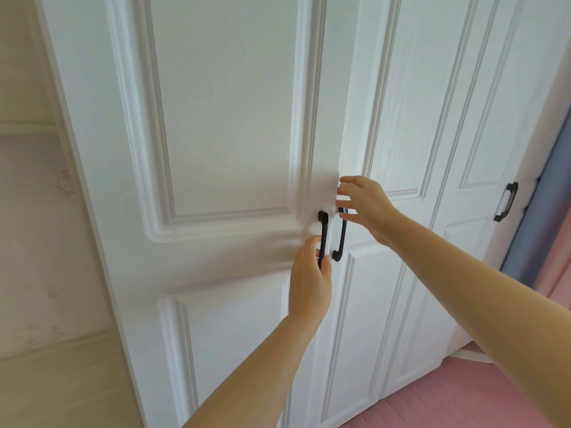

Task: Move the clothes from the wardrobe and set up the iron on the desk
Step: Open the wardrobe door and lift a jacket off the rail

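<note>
Wardrobe: white panelled doors, shut; clothes presumably behind, unseen. Left door handle, black: gripped by left hand, fingers curled round the bar. Right door handle: just beside right hand, fingers spread, holding nothing. Step: opening the doors, task barely begun. Next: close right fingers on handle, pull both outward.

Soft, even daylight lit the scene brightly, with only faint shadows in the door mouldings. Motion blur smeared the panel edge at centre and the fingertips. Wide-angle distortion bowed straight lines toward the frame edges. No glare appeared.
</note>
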A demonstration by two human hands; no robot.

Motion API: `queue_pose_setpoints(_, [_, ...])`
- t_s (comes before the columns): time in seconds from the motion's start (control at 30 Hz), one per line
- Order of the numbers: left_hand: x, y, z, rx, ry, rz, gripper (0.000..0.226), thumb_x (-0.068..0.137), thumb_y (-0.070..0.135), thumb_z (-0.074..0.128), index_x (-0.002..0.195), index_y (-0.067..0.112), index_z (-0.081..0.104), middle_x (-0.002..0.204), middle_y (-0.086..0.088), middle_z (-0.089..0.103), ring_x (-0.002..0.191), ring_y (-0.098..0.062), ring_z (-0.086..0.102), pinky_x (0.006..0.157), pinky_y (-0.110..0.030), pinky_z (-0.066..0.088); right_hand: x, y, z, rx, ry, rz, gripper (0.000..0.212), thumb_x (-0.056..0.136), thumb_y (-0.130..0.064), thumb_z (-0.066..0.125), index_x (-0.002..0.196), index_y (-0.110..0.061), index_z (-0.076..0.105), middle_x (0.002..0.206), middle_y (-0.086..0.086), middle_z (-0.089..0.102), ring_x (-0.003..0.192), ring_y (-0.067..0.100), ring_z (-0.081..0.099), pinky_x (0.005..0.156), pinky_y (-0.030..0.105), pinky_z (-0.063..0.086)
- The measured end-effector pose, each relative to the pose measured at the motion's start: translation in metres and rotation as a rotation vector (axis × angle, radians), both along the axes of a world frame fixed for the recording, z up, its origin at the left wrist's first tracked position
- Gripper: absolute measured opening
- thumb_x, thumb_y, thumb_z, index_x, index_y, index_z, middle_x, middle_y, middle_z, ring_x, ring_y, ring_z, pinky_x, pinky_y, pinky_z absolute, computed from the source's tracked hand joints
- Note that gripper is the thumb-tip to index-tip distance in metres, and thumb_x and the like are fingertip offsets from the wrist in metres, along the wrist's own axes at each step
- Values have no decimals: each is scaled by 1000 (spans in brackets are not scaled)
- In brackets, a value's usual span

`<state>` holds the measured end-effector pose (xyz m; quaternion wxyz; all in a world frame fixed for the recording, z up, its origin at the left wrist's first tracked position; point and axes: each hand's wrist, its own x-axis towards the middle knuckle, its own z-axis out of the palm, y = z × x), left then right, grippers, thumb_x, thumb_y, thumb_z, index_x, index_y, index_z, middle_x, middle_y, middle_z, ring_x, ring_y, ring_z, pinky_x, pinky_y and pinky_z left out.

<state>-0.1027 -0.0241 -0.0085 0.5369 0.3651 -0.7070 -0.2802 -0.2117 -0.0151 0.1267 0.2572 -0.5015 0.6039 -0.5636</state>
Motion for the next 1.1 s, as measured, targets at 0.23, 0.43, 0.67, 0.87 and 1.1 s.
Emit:
queue_pose_setpoints(0.23, [1,22,-6,-17,49,9,29,97,19,46,124,28,50,101,12,58,88,-6,56,81,-27,51,9,15,9,-108,-34,29,29,95,-26,51,124,-20,54,108,1,67,96,18,67,79,36,57])
queue_pose_setpoints(0.43, [11,50,-7,-27,51,-8,26,98,21,48,123,27,53,98,12,58,86,-7,56,78,-26,51,13,45,3,-129,-31,-6,23,95,-30,53,117,-24,54,106,5,66,96,18,66,77,35,57])
queue_pose_setpoints(0.67, [31,100,-13,-60,68,33,19,97,18,51,114,25,59,96,13,63,83,-8,60,76,-35,53,26,102,-4,-162,8,-20,22,93,-36,54,112,-25,53,105,15,65,94,21,67,78,39,59])
queue_pose_setpoints(0.87, [63,141,-16,-128,70,-11,19,95,18,56,113,21,61,94,8,66,82,-8,62,76,-31,54,60,154,-10,-241,19,-92,19,95,-34,53,111,-25,51,87,7,62,81,20,64,74,44,59])
queue_pose_setpoints(1.1, [112,190,-18,-131,72,-66,19,95,18,56,113,21,61,93,7,67,82,-7,64,76,-30,53,105,211,-13,-264,118,-172,21,95,-36,52,114,-31,47,89,5,61,87,22,66,76,47,58])
